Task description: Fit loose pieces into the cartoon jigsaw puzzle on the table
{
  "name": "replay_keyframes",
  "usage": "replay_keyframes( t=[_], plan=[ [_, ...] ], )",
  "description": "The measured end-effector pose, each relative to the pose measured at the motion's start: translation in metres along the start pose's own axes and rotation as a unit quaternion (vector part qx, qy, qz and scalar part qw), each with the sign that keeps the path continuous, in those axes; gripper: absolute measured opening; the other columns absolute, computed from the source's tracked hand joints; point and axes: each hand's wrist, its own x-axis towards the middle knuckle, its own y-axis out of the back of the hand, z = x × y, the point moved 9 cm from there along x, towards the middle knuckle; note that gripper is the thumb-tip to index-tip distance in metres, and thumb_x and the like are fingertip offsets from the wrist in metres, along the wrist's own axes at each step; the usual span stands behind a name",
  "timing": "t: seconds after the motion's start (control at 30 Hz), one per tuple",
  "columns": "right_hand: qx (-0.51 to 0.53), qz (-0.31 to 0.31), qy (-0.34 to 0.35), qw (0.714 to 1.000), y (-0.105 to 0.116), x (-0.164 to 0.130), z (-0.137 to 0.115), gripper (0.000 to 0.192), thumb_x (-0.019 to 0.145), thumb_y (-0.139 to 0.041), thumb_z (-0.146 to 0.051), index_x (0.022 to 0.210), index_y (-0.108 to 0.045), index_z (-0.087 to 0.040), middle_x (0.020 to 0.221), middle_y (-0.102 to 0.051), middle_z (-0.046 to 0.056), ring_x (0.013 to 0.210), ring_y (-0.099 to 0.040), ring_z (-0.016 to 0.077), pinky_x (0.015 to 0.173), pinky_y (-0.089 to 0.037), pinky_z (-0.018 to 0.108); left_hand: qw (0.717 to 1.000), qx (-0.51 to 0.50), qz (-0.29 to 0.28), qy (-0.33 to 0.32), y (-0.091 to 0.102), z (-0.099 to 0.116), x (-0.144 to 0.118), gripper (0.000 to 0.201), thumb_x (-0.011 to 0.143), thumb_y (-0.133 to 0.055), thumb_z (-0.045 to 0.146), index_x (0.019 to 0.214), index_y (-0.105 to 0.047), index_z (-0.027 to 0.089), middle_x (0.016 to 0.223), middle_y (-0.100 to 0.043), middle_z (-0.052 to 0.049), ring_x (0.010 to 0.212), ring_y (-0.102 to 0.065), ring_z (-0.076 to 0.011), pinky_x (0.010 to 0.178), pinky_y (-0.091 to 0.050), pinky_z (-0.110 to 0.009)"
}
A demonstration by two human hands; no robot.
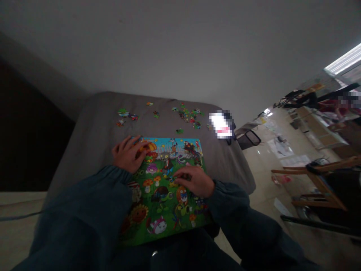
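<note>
from my end, the right hand (194, 181) had its thumb and fingertips drawn close together over the middle of the puzzle board (169, 209); i couldn't tell whether a piece was pinched there. the left hand (128, 154) lay with its fingers loosely apart over the board's far left corner. the board sat close to the body, on a grey cloth (93, 131). beyond its far edge i saw loose pieces (187, 114) scattered, with a bright, pixelated object (221, 124) to their right, near the wall (158, 49).
</note>
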Motion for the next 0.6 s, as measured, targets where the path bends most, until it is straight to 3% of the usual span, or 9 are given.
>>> replay_keyframes(
  t=[0.17,0.37,0.5,0.6],
  plan=[
    [-0.047,0.021,0.014,0.999,-0.009,0.003,0.000,0.002,0.084,-0.070,-0.027,0.085,-0.070,-0.025,0.080,-0.071,0.000,0.080,-0.061,0.0180,0.078,-0.046,0.033,1.000,-0.001,0.000,0.004,0.000,0.000,0.000,0.043,0.093,-0.038,0.043,0.129,-0.060,0.032,0.147,-0.046,-0.003,0.139,-0.030,-0.0320,0.108,-0.024,-0.055],
    [-0.136,0.092,0.064,0.984,0.000,-0.007,-0.010,0.014,0.087,-0.065,-0.034,0.086,-0.069,-0.020,0.092,-0.067,0.006,0.091,-0.055,0.0212,0.086,-0.044,0.037,1.000,-0.007,-0.010,0.001,0.001,0.002,-0.001,0.044,0.093,-0.039,0.042,0.130,-0.059,0.030,0.148,-0.045,-0.004,0.140,-0.029,-0.0332,0.109,-0.022,-0.057],
    [-0.188,0.058,0.080,0.977,-0.006,-0.017,-0.019,0.037,0.082,-0.071,-0.038,0.112,-0.065,-0.017,0.111,-0.062,0.008,0.107,-0.048,0.0255,0.095,-0.042,0.042,1.000,0.004,-0.020,0.005,0.002,0.003,-0.001,0.045,0.093,-0.037,0.042,0.131,-0.058,0.030,0.148,-0.045,-0.004,0.140,-0.029,-0.0321,0.107,-0.025,-0.056],
    [-0.214,0.032,0.071,0.974,-0.011,-0.019,-0.017,0.045,0.078,-0.074,-0.039,0.116,-0.064,-0.017,0.114,-0.060,0.009,0.108,-0.045,0.0269,0.096,-0.042,0.045,1.000,0.007,-0.018,0.004,0.002,0.003,-0.001,0.045,0.094,-0.036,0.042,0.131,-0.058,0.030,0.149,-0.044,-0.004,0.140,-0.029,-0.0319,0.107,-0.026,-0.057]
  ],
)
